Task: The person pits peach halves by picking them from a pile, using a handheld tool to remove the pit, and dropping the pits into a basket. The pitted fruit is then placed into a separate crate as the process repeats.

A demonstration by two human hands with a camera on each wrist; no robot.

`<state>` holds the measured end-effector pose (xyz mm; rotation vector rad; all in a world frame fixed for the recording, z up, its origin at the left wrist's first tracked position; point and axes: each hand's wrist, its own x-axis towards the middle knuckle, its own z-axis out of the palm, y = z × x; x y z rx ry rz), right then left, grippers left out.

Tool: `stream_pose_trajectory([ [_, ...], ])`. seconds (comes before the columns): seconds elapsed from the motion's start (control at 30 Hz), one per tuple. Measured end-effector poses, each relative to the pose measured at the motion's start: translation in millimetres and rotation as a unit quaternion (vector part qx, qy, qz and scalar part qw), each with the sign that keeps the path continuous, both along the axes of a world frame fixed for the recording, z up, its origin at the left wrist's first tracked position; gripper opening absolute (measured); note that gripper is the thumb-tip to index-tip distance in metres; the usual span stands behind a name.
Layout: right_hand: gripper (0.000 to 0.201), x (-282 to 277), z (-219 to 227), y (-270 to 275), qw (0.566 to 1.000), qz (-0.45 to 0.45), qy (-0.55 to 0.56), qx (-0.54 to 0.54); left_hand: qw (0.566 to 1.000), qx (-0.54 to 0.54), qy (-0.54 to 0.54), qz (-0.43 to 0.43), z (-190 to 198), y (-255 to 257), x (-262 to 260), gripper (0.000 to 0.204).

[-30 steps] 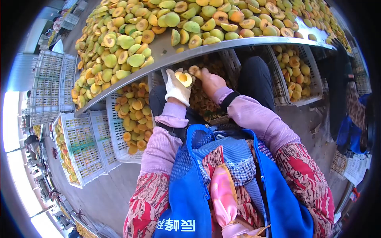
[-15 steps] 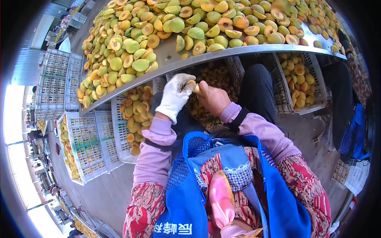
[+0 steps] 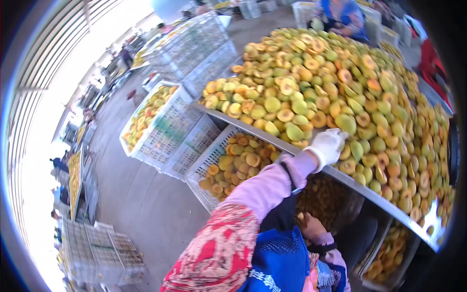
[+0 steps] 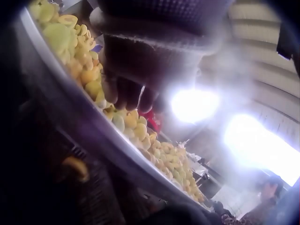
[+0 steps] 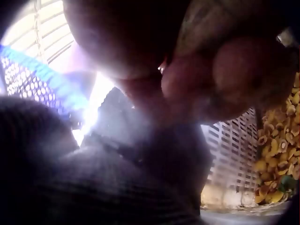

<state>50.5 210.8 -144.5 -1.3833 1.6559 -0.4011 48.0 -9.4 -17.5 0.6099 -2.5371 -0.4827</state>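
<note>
A heap of halved and whole yellow-green fruit (image 3: pixel 292 87) covers a metal-edged table (image 3: pixel 389 207). Over its near edge reaches my white-gloved left hand (image 3: pixel 327 147), fingers extended against the fruit; I see nothing gripped in it. Its fingers look dark and loosely bent above the fruit in the left wrist view. Below the table edge, my bare right hand (image 3: pixel 314 228) pinches a small tan piece (image 3: pixel 301 216), whose kind I cannot tell. Curled fingers (image 5: pixel 201 84) fill the dark right wrist view, hiding what they hold.
Under the table stand a white crate (image 3: pixel 197 170) of fruit halves, a dark bin of scraps (image 3: pixel 323 199) and another crate of fruit (image 3: pixel 386 255). Stacked crates (image 3: pixel 170 131) stand at the left. A person in blue (image 3: pixel 345 17) sits beyond the heap.
The head view has swung left and up. My left hand has left the right hand and moved onto the heap; the right stays low, below the edge.
</note>
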Motion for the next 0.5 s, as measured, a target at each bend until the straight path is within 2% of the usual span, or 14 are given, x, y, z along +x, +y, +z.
stream_pose_trajectory([
  [0.07, 0.038, -4.5, 23.4, -5.9, 0.999, -0.033, 0.027, 0.004, 0.991, -0.059, -0.122, -0.024, -20.3, -31.8, -21.1, 0.039],
  [0.1, 0.038, -7.2, 22.7, -10.0, 0.999, -0.029, 0.033, -0.001, 0.988, 0.035, -0.136, -0.063, -32.9, -44.3, -30.7, 0.042],
  [0.17, 0.04, -9.3, 13.2, -6.6, 0.997, -0.057, 0.046, -0.013, 0.975, 0.097, -0.188, -0.071, -35.4, -44.3, -35.4, 0.047],
  [0.23, 0.036, -8.6, 14.6, -7.6, 0.996, -0.049, 0.055, -0.048, 0.977, 0.067, -0.202, -0.032, -31.5, -33.3, -31.0, 0.052],
  [0.3, 0.033, -6.1, 28.8, -9.9, 0.987, -0.128, -0.03, -0.096, 0.97, 0.089, -0.226, -0.022, -37.6, -30.7, -30.9, 0.048],
  [0.33, 0.029, -5.3, 20.7, -11.9, 0.97, -0.166, -0.106, -0.144, 0.973, 0.096, -0.208, -0.016, -42.1, -31.7, -29.8, 0.045],
  [0.37, 0.029, -7.8, 16.9, -11.8, 0.97, -0.164, -0.104, -0.145, 0.977, 0.102, -0.189, -0.011, -43.6, -30.9, -27.3, 0.042],
  [0.4, 0.025, -10.0, 14.3, -11.9, 0.941, -0.241, -0.225, -0.08, 0.984, 0.123, -0.124, 0.023, -44.7, -26.4, -24.8, 0.037],
  [0.43, 0.022, -9.4, 19.7, -11.8, 0.886, -0.315, -0.341, -0.012, 0.984, 0.126, -0.123, 0.022, -35.5, -18.7, -17.8, 0.037],
  [0.47, 0.018, -5.9, 29.8, -11.6, 0.87, -0.339, -0.356, -0.034, 0.981, 0.19, 0.007, 0.039, -22.3, -12.1, -8.0, 0.037],
  [0.5, 0.017, -5.3, 41.5, -12.0, 0.86, -0.336, -0.379, -0.054, 0.956, 0.258, 0.13, 0.051, -16.0, -4.1, 3.1, 0.037],
])
